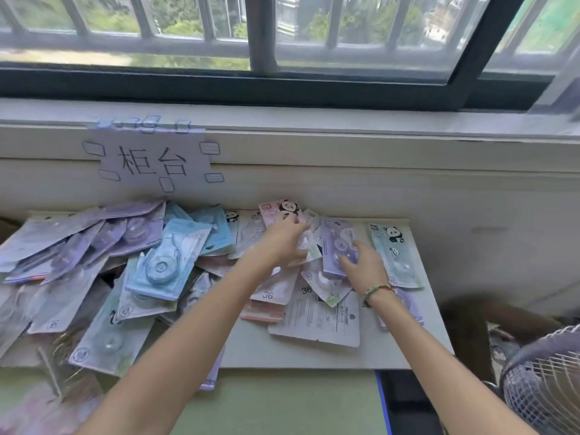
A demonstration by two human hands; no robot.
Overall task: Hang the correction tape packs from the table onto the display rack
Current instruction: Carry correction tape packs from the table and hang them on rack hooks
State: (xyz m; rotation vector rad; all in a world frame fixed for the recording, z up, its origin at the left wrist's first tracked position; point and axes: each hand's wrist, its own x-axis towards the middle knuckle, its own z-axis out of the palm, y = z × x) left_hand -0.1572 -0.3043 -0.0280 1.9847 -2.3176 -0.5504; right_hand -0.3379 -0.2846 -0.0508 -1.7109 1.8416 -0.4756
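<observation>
Several correction tape packs in purple, blue, pink and white lie heaped across the white table [314,356]. My left hand [284,243] reaches to the far middle of the heap and grips a pink panda pack [279,210] near the wall. My right hand [365,266] holds a purple pack [337,243] by its lower right edge, lifting it slightly off the pile. A blue pack [169,255] sits on top of the heap at centre left. A green panda pack [394,255] lies flat at the right end. No display rack is in view.
A paper sign [153,158] is taped to the wall below the window ledge. A wire fan guard [546,387] stands at the lower right, beside the table's right edge. A green surface [282,403] lies in front of the table.
</observation>
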